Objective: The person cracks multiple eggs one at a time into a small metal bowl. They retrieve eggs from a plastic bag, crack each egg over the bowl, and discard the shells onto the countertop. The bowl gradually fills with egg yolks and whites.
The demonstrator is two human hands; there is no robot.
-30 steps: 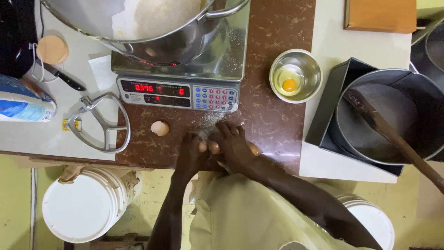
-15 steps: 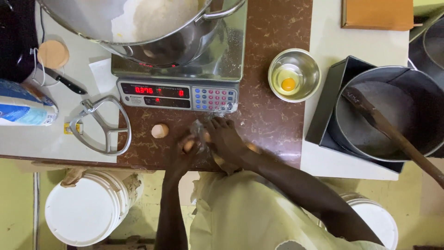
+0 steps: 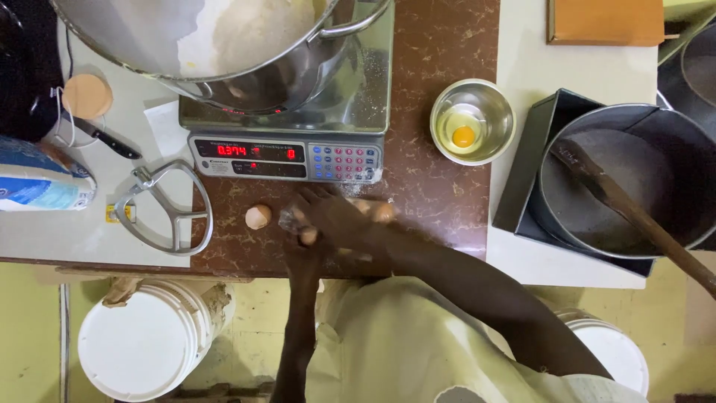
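Both hands, right hand and left hand, clasp brown eggs above the counter; 1 yolk sits in the steel bowl, more uncracked.

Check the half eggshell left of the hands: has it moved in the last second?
No. The half eggshell lies at the same spot below the scale's left end, beside the mixer paddle.

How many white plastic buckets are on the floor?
2. One white plastic bucket with a lid sits low on the left below the counter edge. The other white bucket sits low on the right, partly hidden by the person's arm. More may be hidden.
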